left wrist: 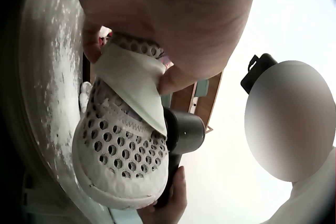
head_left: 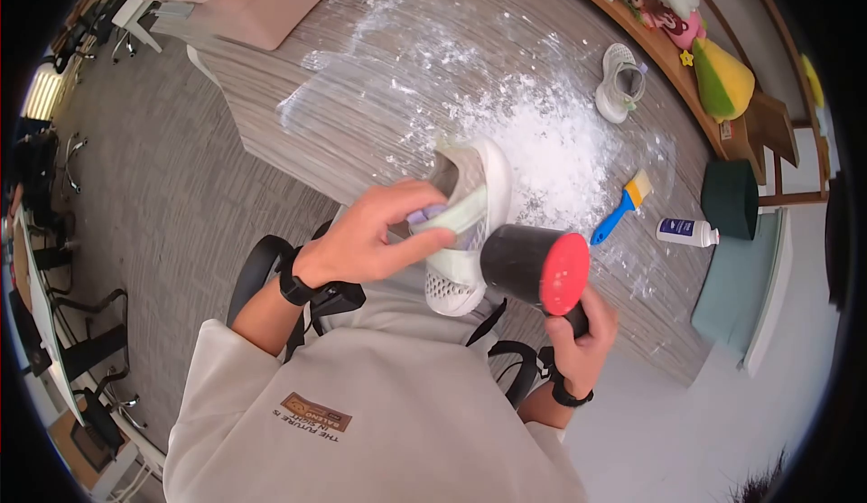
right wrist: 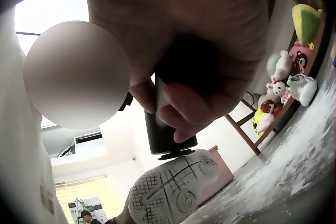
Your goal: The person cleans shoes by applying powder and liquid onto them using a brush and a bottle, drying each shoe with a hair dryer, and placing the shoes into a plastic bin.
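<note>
In the head view my left hand point(head_left: 366, 232) grips a small white-grey shoe point(head_left: 454, 293) by its strap and the side of its opening, above the near part of the table. Honeycomb holes cover the shoe's toe point(left wrist: 126, 150), and a pale strap crosses it. My right hand point(head_left: 585, 345) holds a black hair dryer point(head_left: 515, 259) with a red rear end, fingers wrapped around the handle. The dryer's front end points at the shoe from the right. Seen from the right wrist, that end sits right by the patterned sole point(right wrist: 176, 187).
White powder point(head_left: 551, 146) is spread over the wood-grain table point(head_left: 298, 155). The second shoe point(head_left: 615, 92) stands at the back right. A blue-handled brush point(head_left: 616, 214) and a white bottle point(head_left: 686, 231) lie on the right. A pink bin point(head_left: 280, 11) and a shelf of plush toys point(head_left: 722, 79) border the table.
</note>
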Demonstrator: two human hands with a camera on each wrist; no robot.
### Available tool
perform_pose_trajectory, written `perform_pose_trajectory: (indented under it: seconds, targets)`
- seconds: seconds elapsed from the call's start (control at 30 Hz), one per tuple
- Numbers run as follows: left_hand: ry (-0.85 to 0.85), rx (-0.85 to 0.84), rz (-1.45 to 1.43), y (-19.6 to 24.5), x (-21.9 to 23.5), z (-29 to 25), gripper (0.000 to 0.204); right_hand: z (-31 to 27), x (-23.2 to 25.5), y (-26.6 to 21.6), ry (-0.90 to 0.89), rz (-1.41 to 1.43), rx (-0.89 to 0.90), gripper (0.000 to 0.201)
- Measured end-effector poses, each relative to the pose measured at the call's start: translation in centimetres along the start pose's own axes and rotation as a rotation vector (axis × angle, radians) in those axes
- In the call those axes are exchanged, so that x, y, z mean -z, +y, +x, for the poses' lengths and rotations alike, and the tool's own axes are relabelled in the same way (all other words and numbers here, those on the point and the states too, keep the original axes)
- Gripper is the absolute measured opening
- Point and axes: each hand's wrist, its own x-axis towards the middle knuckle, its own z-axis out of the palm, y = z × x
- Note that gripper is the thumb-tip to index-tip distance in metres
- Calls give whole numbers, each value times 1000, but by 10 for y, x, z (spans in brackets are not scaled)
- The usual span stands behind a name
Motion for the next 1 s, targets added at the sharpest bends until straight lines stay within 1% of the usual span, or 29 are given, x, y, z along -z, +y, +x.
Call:
perform_pose_trajectory:
  seconds: [0.03, 0.13, 0.17, 0.23, 0.27, 0.3, 0.4, 0.43, 0.53, 0.63, 0.73, 0.77, 0.87, 0.93, 0.97, 1.0]
  targets:
    - [-25, -108, 126, -2, -1, 2, 21, 2, -3, -3, 23, 1, -6, 47]
    - [-116, -238, 181, 7, -4, 7, 19, 9, -4, -8, 83, -133, -20, 48]
    - [-132, -259, 206, 11, -3, 8, 18, 10, -7, -6, 166, -150, -31, 49]
    - [-156, -303, 264, 17, 0, 8, 16, 10, -6, -1, 246, -125, -88, 49]
    - [-129, -319, 280, 19, 2, 8, 16, 12, -5, 2, 283, -109, -113, 49]
    - [-101, -333, 294, 20, 2, 7, 16, 11, -3, 4, 280, -125, -103, 48]
    - [-37, -351, 378, 21, 7, 7, 16, 12, 3, 0, 137, -204, 68, 48]
    - [-22, -354, 414, 22, 8, 8, 16, 8, 1, -1, 130, -200, 64, 47]
    - [-99, -344, 452, 26, 9, 12, 17, 8, -4, -5, 103, -146, 92, 47]
    - [-161, -415, 399, 23, 0, 16, 18, 13, -9, -4, 183, -97, -37, 48]
    - [-199, -465, 545, 29, 0, 18, 21, 16, -11, 12, 327, -9, -184, 50]
    - [-215, -470, 651, 33, 1, 19, 21, 15, -9, 14, 314, -12, -184, 51]
    - [-252, -495, 996, 44, 0, 18, 19, 4, 1, 15, 182, -40, -128, 51]
    - [-283, -538, 1255, 49, -4, 17, 20, 5, -1, 16, 196, -64, -85, 51]
    - [-304, -552, 1314, 51, -5, 18, 19, 3, -2, 16, 205, -75, -70, 51]
    - [-328, -568, 1372, 54, -7, 19, 19, 3, -3, 14, 229, -13, -131, 51]
